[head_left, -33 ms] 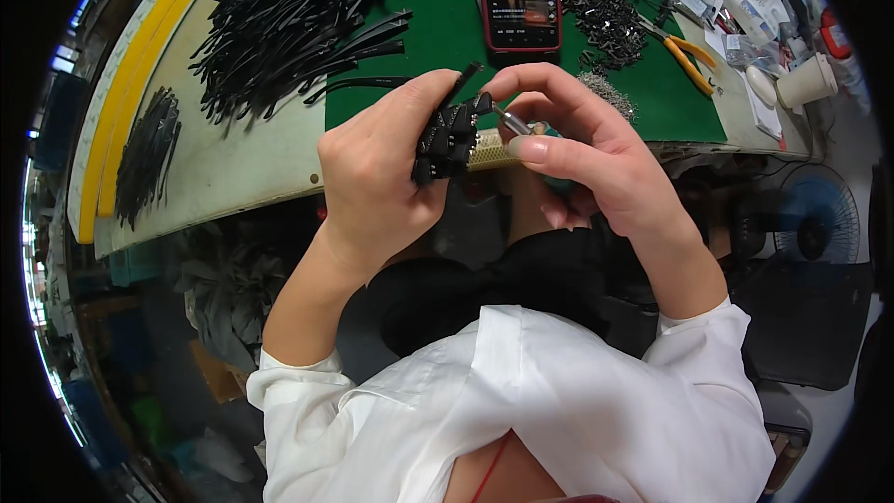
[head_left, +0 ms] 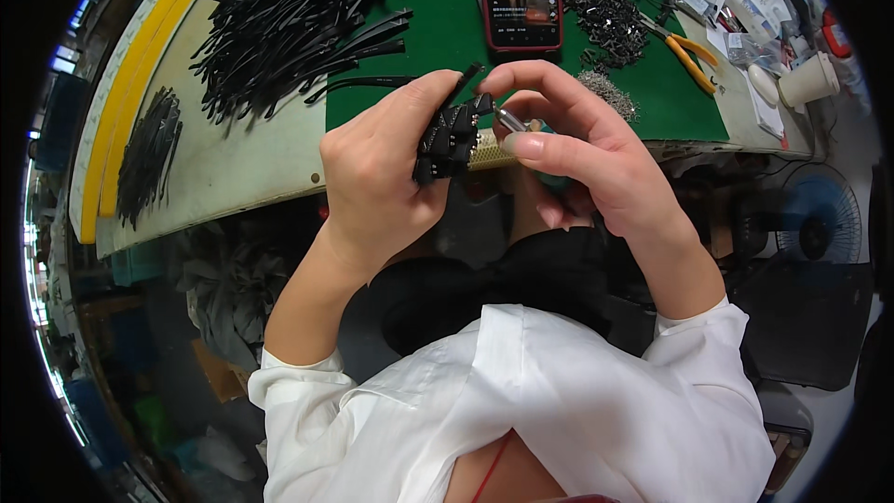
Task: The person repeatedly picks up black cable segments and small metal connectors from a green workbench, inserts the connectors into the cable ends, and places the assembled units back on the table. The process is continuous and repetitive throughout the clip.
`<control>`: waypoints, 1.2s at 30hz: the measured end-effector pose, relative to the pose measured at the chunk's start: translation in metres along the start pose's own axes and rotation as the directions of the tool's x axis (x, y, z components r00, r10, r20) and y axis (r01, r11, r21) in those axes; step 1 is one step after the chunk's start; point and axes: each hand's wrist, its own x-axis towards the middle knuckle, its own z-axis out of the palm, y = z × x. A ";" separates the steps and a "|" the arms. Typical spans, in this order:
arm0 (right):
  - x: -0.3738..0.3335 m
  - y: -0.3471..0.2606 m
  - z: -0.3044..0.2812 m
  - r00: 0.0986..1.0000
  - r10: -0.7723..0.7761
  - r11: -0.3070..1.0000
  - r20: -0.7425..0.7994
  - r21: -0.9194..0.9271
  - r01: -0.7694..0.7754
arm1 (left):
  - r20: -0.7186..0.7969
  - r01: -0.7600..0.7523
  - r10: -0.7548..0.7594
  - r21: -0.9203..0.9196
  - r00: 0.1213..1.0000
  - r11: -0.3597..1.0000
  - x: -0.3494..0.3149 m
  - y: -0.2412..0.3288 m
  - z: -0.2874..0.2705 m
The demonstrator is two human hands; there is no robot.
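Note:
My left hand [head_left: 368, 163] is closed round a bundle of black eyeglass temples [head_left: 447, 142], their hinge ends pointing right. One temple end sticks up above the thumb. In my right hand [head_left: 591, 149], a screwdriver [head_left: 510, 119] with a metal shaft is pinched between thumb and fingers, its tip at the top of the bundle's hinge ends. Part of its greenish handle shows behind the fingers. Whether the tip sits in a screw is too small to tell. Beyond my hands, a large heap of black temples [head_left: 289, 19] lies on the worktable, partly over a green mat [head_left: 410, 5].
A phone [head_left: 521, 0] stands at the mat's far edge. Right of it lie small black parts [head_left: 605, 19], a pile of tiny metal pieces [head_left: 610, 98] and orange-handled pliers [head_left: 689, 61]. A white cup [head_left: 808, 82] and plastic bags [head_left: 750, 5] crowd the right. More thin black pieces [head_left: 149, 158] lie left.
The screwdriver and my right thumb have shifted slightly left, closer against the temple bundle. My left hand has barely moved.

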 end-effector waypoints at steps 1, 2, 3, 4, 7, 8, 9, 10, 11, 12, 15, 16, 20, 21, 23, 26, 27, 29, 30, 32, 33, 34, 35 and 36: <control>0.001 0.002 0.001 1.000 -0.009 1.000 0.003 0.029 0.009 | 0.006 -0.004 0.004 0.001 1.000 1.000 0.000 0.000 0.000; 0.002 0.003 0.000 1.000 -0.010 0.999 0.012 0.035 0.009 | 0.011 -0.008 0.008 0.001 1.000 1.000 -0.001 0.000 0.000; 0.003 0.004 0.000 1.000 -0.009 0.999 0.010 0.032 0.008 | 0.009 -0.005 0.005 0.005 1.000 1.000 -0.001 0.000 0.000; 0.004 0.004 0.001 1.000 -0.008 1.000 0.007 0.030 0.008 | 0.007 -0.003 0.003 0.010 1.000 1.000 -0.001 -0.001 0.000; 0.006 0.003 0.003 0.999 0.033 0.997 -0.001 0.068 -0.033 | 0.002 -0.017 0.017 0.025 1.000 1.000 -0.002 -0.001 0.001; 0.006 0.002 0.003 0.999 0.053 0.995 -0.004 0.089 -0.052 | 0.000 -0.025 0.025 0.030 1.000 0.999 -0.002 -0.001 0.001; 0.006 0.003 0.003 0.998 0.062 0.992 -0.003 0.112 -0.062 | 0.001 -0.041 0.041 0.051 0.999 0.998 -0.002 -0.001 0.001; 0.006 0.004 0.003 0.997 0.072 0.988 -0.002 0.136 -0.071 | 0.002 -0.058 0.058 0.071 0.998 0.996 -0.002 -0.001 0.001; 0.006 0.006 0.003 0.997 0.081 0.984 -0.001 0.159 -0.080 | 0.004 -0.075 0.075 0.091 0.997 0.993 -0.002 -0.001 0.002; 0.006 0.009 0.003 0.999 0.039 0.990 -0.010 0.135 -0.037 | 0.002 -0.091 0.091 0.093 0.996 0.991 -0.001 -0.002 0.002; 0.006 0.017 0.002 0.996 -0.057 0.996 -0.070 -0.073 0.051 | 0.016 -0.122 0.121 0.105 0.993 0.987 0.000 -0.007 0.004; 0.007 0.015 0.002 0.993 -0.060 0.990 -0.106 -0.133 0.046 | 0.035 -0.120 0.117 0.113 0.992 0.986 0.000 -0.008 0.003; 0.015 0.038 0.007 0.841 -0.539 0.563 -0.048 -0.763 0.317 | 0.101 -0.122 0.108 0.143 0.989 0.982 -0.004 -0.017 0.003; 0.016 0.041 0.006 0.838 -0.545 0.502 -0.015 -0.807 0.312 | 0.120 -0.106 0.087 0.158 0.989 0.982 -0.005 -0.017 0.004; 0.015 0.050 0.008 0.810 -0.586 0.362 0.010 -0.891 0.273 | 0.156 -0.073 0.044 0.190 0.987 0.979 -0.004 -0.015 0.006; 0.011 0.049 0.007 0.849 -0.528 0.388 -0.023 -0.896 0.217 | 0.107 -0.002 -0.028 0.274 0.994 0.962 0.002 -0.013 0.006; 0.007 0.045 0.007 0.876 -0.481 0.417 -0.044 -0.890 0.184 | 0.061 0.020 -0.042 0.319 0.997 0.948 0.003 -0.014 0.004; -0.005 0.035 0.000 0.932 -0.342 0.539 -0.122 -0.838 0.088 | -0.054 0.109 -0.096 0.399 0.994 0.911 0.012 -0.036 -0.016; -0.010 0.035 -0.008 0.925 -0.363 0.527 -0.112 -0.843 0.104 | -0.075 0.198 -0.184 0.429 0.980 0.881 0.016 -0.050 -0.028; -0.020 0.033 -0.023 0.918 -0.374 0.562 -0.132 -0.820 0.111 | -0.090 0.249 -0.233 0.433 0.968 0.866 0.021 -0.080 -0.052; -0.025 0.033 -0.030 0.917 -0.362 0.587 -0.168 -0.805 0.084 | -0.056 0.327 -0.348 0.507 0.936 0.798 0.022 -0.084 -0.057; -0.030 0.034 -0.040 0.921 -0.324 0.634 -0.216 -0.772 0.042 | 0.021 0.333 -0.391 0.483 0.920 0.810 0.024 -0.089 -0.057; -0.033 0.035 -0.047 0.923 -0.284 0.677 -0.261 -0.736 0.000 | 0.100 0.341 -0.429 0.458 0.898 0.821 0.023 -0.093 -0.056; -0.036 0.033 -0.051 0.922 -0.259 0.698 -0.288 -0.716 -0.027 | 0.170 0.265 -0.403 0.522 0.899 0.811 0.022 -0.092 -0.053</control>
